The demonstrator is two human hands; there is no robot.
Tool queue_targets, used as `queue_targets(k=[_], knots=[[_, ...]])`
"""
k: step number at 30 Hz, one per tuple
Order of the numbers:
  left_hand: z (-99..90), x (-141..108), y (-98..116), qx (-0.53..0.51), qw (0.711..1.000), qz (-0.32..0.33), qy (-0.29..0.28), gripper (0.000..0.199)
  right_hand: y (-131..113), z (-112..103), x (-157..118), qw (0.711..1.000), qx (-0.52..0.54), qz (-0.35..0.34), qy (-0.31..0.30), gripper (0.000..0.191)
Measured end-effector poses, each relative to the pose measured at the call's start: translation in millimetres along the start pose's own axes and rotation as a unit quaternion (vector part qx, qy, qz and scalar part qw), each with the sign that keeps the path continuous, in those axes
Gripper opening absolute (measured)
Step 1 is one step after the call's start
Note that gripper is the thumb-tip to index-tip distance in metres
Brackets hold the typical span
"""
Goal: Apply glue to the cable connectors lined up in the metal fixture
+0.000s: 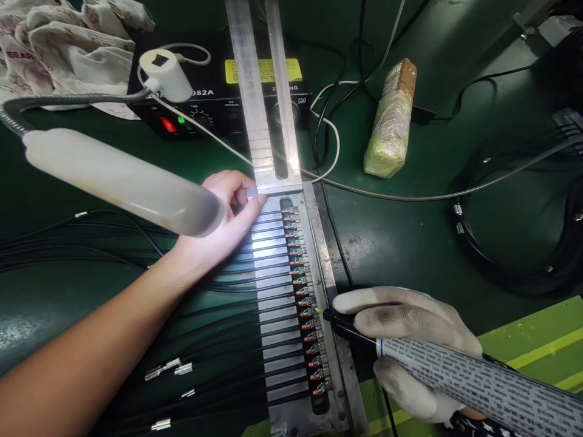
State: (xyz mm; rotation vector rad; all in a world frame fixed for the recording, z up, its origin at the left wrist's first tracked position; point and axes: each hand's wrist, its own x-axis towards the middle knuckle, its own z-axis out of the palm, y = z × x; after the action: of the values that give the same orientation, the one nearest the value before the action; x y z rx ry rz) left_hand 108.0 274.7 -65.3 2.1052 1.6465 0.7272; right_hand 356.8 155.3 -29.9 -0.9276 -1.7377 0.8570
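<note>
Metal fixture [291, 315] holds small connectors; gloved right hand [405, 346] clamps a pen-like tool [455, 376], left hand [223, 224] lies open.

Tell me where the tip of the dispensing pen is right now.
In the head view, the pen tip sits right of centre, held by the gloved right hand, touching the row of connectors on the metal fixture.

Green bench mat [410, 230] throughout. Black control box [218, 97] at 11 o'clock, red and green lamps lit. Crumpled cloth [68, 42] at 10 o'clock. Wrapped block [392, 118] at 1 o'clock. Coiled black cables [523, 255] at 3 o'clock. Yellow-green strip [537, 340] at 4 o'clock.
</note>
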Motion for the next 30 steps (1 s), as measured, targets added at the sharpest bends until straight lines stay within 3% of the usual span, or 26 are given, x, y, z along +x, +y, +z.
queue_targets(k=[14,19,23,30], knots=[[1.1,-0.6,-1.2,-0.006,1.0,0.004,0.006,0.013,3.8,2.1,3.0,0.999,0.029,-0.029,0.014,0.029],[1.3,-0.2,-2.4,-0.005,1.0,0.013,0.012,0.013,5.3,4.4,0.1,0.999,0.044,-0.009,0.027,0.028],[1.0,0.5,-2.3,-0.008,1.0,0.016,0.018,0.012,5.7,4.4,0.1,0.999,0.044,0.011,0.019,0.027],[1.5,0.1,-2.6,0.001,1.0,0.015,0.013,0.012,0.4,-3.9,-1.2,1.0,0.001,-0.017,-0.013,0.034]])
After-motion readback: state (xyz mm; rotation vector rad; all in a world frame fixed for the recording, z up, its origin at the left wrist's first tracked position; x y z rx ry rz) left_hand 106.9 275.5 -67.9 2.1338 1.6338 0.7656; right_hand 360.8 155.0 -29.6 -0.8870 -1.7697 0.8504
